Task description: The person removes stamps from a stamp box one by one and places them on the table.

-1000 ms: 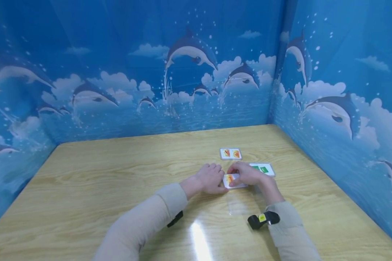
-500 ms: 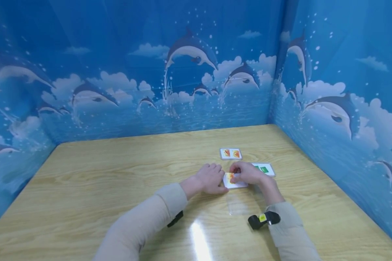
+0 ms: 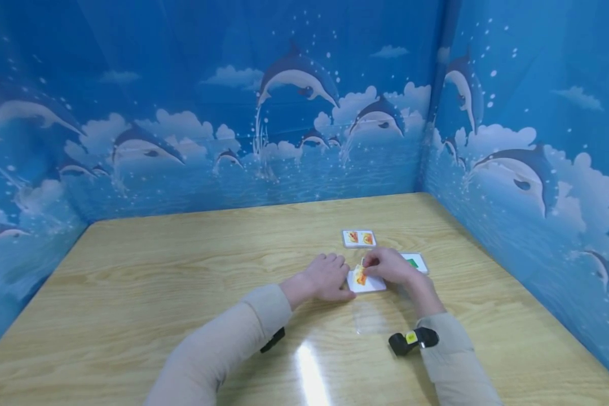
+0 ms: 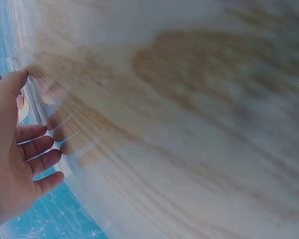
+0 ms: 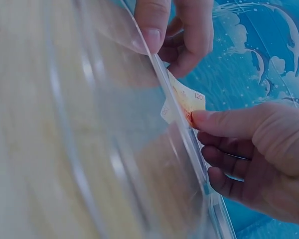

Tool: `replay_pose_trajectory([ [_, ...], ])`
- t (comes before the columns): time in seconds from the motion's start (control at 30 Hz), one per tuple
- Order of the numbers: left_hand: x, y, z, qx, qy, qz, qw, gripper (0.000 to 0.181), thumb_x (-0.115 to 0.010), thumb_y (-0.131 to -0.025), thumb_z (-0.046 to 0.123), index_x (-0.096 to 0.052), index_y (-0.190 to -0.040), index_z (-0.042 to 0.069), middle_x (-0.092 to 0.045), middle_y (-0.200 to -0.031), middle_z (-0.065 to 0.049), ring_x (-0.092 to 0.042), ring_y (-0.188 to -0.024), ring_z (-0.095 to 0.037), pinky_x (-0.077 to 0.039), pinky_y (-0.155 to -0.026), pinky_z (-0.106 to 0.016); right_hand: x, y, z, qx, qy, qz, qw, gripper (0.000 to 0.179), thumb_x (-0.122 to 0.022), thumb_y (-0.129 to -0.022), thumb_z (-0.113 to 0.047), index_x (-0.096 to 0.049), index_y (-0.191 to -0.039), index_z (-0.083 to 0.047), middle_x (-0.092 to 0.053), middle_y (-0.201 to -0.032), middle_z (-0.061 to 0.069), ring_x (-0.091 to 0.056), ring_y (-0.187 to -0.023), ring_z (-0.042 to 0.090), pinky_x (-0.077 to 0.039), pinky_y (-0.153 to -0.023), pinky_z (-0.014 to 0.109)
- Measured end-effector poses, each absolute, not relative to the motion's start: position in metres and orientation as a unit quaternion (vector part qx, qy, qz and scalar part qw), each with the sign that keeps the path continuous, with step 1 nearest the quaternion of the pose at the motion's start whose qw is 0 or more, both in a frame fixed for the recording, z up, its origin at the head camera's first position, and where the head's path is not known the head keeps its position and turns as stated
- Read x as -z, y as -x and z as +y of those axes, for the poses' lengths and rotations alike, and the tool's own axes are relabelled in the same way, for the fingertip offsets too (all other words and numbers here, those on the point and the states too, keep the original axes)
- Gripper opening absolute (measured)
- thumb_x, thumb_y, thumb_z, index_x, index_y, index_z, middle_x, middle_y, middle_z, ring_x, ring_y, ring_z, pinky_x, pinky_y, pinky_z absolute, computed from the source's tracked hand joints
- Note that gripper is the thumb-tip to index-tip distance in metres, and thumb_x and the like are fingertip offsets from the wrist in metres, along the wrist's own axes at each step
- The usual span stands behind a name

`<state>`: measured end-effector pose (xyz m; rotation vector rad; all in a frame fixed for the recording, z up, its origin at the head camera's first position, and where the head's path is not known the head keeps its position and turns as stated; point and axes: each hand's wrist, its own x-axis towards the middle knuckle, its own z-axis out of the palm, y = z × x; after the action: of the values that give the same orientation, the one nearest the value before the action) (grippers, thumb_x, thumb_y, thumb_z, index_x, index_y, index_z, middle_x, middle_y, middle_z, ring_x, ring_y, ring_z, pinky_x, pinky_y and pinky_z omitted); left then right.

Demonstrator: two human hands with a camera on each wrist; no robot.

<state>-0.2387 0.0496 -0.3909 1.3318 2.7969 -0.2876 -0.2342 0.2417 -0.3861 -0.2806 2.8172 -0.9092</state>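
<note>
While the orange-printed card (image 3: pixel 360 276) tilts over the white card (image 3: pixel 373 286) on the wood-grain table (image 3: pixel 208 270), I watch the right hand (image 3: pixel 392 265) pinch it; the left hand (image 3: pixel 328 277), fingers loosely extended, rests beside. I judge this lifting; next calls for steady separation.

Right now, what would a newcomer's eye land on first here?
Probably the blue dolphin-print backdrop, rising behind and along both sides of the wood-grain table. Next, right of the table's middle, the right hand pinching a tilted orange-printed card, with the left hand just left of it. Beyond the hands, a white card with two orange pictures lies flat.
</note>
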Motion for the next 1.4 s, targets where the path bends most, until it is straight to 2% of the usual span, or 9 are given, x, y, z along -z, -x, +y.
replay_pose_trajectory([
  [0.17,0.391,0.239,0.05,0.09,-0.428,0.899,0.019,0.067,-0.042,-0.086,0.065,-0.053,-0.123,0.01,-0.052,-0.11,-0.004,-0.047,-0.097,-0.016,-0.04,-0.086,-0.032,0.385,0.235,0.248,0.3,0.099,0.945,0.088,0.006,-0.066,-0.084,-0.014,-0.064,-0.082,-0.009,-0.06,-0.08,0.0,-0.053,-0.078,0.016,-0.042,-0.073,0.033],
  [0.47,0.39,0.239,0.05,0.089,-0.428,0.899,0.019,0.066,-0.042,-0.086,0.065,-0.054,-0.123,0.011,-0.052,-0.108,-0.003,-0.046,-0.093,-0.015,-0.04,-0.082,-0.03,0.381,0.237,0.26,0.304,0.113,0.941,0.096,0.004,-0.064,-0.085,-0.014,-0.066,-0.086,-0.011,-0.062,-0.083,0.0,-0.054,-0.08,0.016,-0.043,-0.075,0.034],
  [0.63,0.388,0.238,0.05,0.087,-0.43,0.898,0.018,0.066,-0.043,-0.086,0.064,-0.054,-0.123,0.01,-0.052,-0.106,-0.003,-0.046,-0.091,-0.014,-0.04,-0.08,-0.029,0.377,0.239,0.265,0.317,0.094,0.937,0.114,0.008,-0.063,-0.086,-0.017,-0.066,-0.09,-0.01,-0.061,-0.085,0.002,-0.053,-0.078,0.019,-0.043,-0.069,0.033],
  [0.87,0.387,0.238,0.05,0.096,-0.431,0.897,0.01,0.063,-0.042,-0.086,0.065,-0.056,-0.117,0.011,-0.052,-0.105,-0.002,-0.047,-0.091,-0.014,-0.041,-0.079,-0.029,0.371,0.247,0.269,0.343,0.111,0.928,0.092,0.012,-0.062,-0.088,-0.016,-0.066,-0.09,-0.004,-0.063,-0.084,0.004,-0.054,-0.08,0.019,-0.043,-0.072,0.032],
  [1.07,0.387,0.239,0.049,0.095,-0.434,0.896,0.009,0.061,-0.042,-0.087,0.064,-0.057,-0.114,0.012,-0.052,-0.103,-0.002,-0.047,-0.09,-0.014,-0.041,-0.078,-0.028,0.364,0.254,0.262,0.348,0.067,0.932,0.08,0.015,-0.061,-0.089,-0.018,-0.066,-0.091,-0.004,-0.062,-0.086,0.006,-0.052,-0.081,0.02,-0.041,-0.071,0.032],
  [1.2,0.387,0.239,0.049,0.092,-0.433,0.896,0.009,0.059,-0.043,-0.087,0.064,-0.058,-0.111,0.012,-0.052,-0.102,-0.002,-0.046,-0.089,-0.014,-0.04,-0.078,-0.028,0.364,0.26,0.255,0.351,0.052,0.932,0.079,0.015,-0.061,-0.089,-0.018,-0.066,-0.091,-0.004,-0.063,-0.088,0.007,-0.053,-0.084,0.021,-0.041,-0.074,0.033],
  [1.4,0.389,0.239,0.049,0.086,-0.432,0.897,0.019,0.057,-0.043,-0.086,0.064,-0.058,-0.108,0.014,-0.052,-0.102,-0.001,-0.045,-0.089,-0.014,-0.04,-0.078,-0.029,0.372,0.266,0.242,0.365,0.011,0.926,0.094,0.016,-0.062,-0.088,-0.017,-0.066,-0.093,-0.003,-0.062,-0.087,0.007,-0.052,-0.079,0.019,-0.041,-0.068,0.03],
])
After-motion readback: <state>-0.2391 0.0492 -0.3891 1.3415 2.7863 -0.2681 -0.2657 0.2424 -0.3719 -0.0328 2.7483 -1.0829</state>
